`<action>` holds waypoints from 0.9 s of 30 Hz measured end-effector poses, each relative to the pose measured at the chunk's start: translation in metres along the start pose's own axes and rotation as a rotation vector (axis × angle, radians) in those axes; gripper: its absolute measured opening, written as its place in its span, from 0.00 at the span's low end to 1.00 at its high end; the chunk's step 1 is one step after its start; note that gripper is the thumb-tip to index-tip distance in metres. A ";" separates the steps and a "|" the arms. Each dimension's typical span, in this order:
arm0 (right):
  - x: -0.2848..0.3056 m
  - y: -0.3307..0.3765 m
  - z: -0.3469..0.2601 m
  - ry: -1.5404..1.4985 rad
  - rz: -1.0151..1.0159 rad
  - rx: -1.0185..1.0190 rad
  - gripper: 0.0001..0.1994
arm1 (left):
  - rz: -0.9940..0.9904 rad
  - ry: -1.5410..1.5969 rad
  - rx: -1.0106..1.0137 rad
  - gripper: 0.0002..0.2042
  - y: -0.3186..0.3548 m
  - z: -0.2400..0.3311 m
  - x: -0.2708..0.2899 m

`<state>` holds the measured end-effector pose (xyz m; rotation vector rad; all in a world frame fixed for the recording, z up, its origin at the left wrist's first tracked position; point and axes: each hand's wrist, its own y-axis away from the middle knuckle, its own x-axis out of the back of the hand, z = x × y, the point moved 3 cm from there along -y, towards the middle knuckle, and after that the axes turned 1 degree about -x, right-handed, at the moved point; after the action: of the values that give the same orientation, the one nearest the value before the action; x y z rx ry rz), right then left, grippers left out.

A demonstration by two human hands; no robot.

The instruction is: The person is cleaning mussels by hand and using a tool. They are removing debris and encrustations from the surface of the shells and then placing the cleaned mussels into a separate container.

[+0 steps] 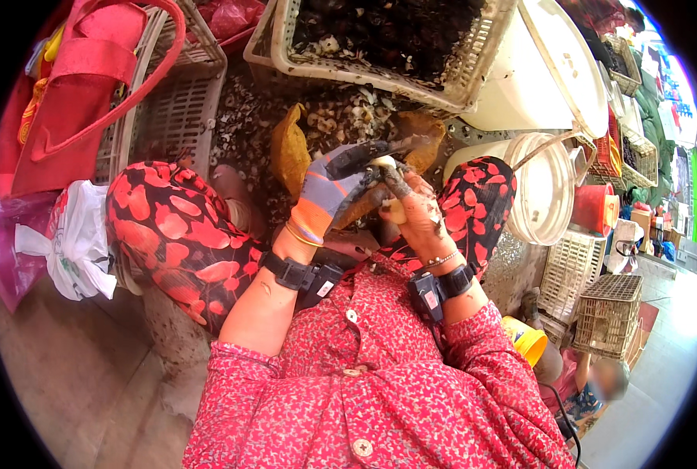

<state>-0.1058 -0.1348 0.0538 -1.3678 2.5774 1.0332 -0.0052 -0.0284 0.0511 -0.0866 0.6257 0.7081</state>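
Observation:
In front of my lap both hands meet fingertip to fingertip. My left hand (331, 184), in a grey and orange glove with dark, dirty fingers, closes on a small pale peeled piece (383, 162). Bare and smeared with dark dirt, my right hand (420, 213) is curled, its darkened finger against the same piece. Something pale and rounded (394, 211) shows in the right palm; its kind is hidden by the fingers. Beyond the fingertips a dark shape is smeared by motion. Yellow-brown cloth or sacking (289, 148) lies just past the hands.
A dirty white crate (462, 94) of dark round things stands ahead, pale scraps (348, 117) littering the ground before it. White buckets (548, 187) stand at the right, a red bag (75, 102) and empty-looking crate (172, 109) at the left. Another person (591, 383) sits at lower right.

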 end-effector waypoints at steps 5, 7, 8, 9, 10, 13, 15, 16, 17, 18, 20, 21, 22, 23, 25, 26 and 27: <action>0.011 0.004 -0.004 -0.089 -0.212 -0.015 0.13 | -0.106 -0.207 -0.067 0.16 0.002 0.001 0.001; 0.015 0.000 -0.004 -0.121 -0.167 -0.075 0.16 | -0.114 -0.178 -0.097 0.15 0.001 -0.002 0.000; 0.015 0.002 -0.006 -0.095 -0.110 -0.075 0.14 | -0.117 -0.165 -0.112 0.15 -0.001 -0.005 0.001; 0.013 0.005 -0.011 -0.068 -0.053 -0.075 0.12 | -0.042 -0.132 -0.069 0.15 -0.004 -0.010 0.009; 0.001 0.010 -0.021 -0.042 -0.002 -0.078 0.10 | 0.038 -0.103 -0.026 0.15 -0.008 -0.015 0.021; -0.006 0.012 -0.037 0.131 -0.026 0.116 0.17 | 0.085 -0.139 -0.031 0.13 -0.011 -0.016 0.028; 0.006 0.006 -0.036 0.175 -0.064 0.236 0.18 | -0.011 -0.377 -0.297 0.11 -0.007 -0.002 0.013; 0.005 0.007 -0.037 0.179 -0.069 0.221 0.17 | -0.002 -0.462 -0.323 0.12 -0.005 0.004 0.010; 0.001 0.008 -0.041 0.183 -0.074 0.207 0.17 | 0.006 -0.548 -0.350 0.12 -0.003 0.008 0.009; 0.000 0.009 -0.042 0.187 -0.080 0.192 0.17 | 0.015 -0.634 -0.376 0.13 -0.002 0.010 0.008; 0.008 0.005 -0.033 0.065 -0.092 0.235 0.17 | 0.079 -0.655 -0.361 0.13 -0.008 0.005 0.021; 0.011 0.006 -0.032 0.055 -0.118 0.227 0.17 | 0.089 -0.630 -0.368 0.13 -0.007 0.001 0.022; 0.011 0.007 -0.033 0.045 -0.140 0.218 0.17 | 0.095 -0.603 -0.373 0.13 -0.007 0.002 0.018; 0.011 0.012 -0.034 -0.044 -0.169 0.223 0.17 | 0.051 -0.823 -0.568 0.12 -0.002 0.012 0.007; 0.004 0.010 -0.041 0.110 -0.139 0.219 0.18 | 0.086 -0.878 -0.556 0.11 -0.004 0.010 0.010; 0.001 0.010 -0.042 0.185 -0.125 0.216 0.18 | 0.104 -0.907 -0.548 0.11 -0.005 0.009 0.012; 0.002 0.014 -0.040 0.099 -0.096 0.176 0.19 | 0.195 -0.597 -0.315 0.11 -0.009 -0.007 0.026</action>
<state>-0.1072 -0.1542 0.0913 -1.5148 2.5691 0.7237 0.0126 -0.0221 0.0296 -0.1002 -0.0536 0.9651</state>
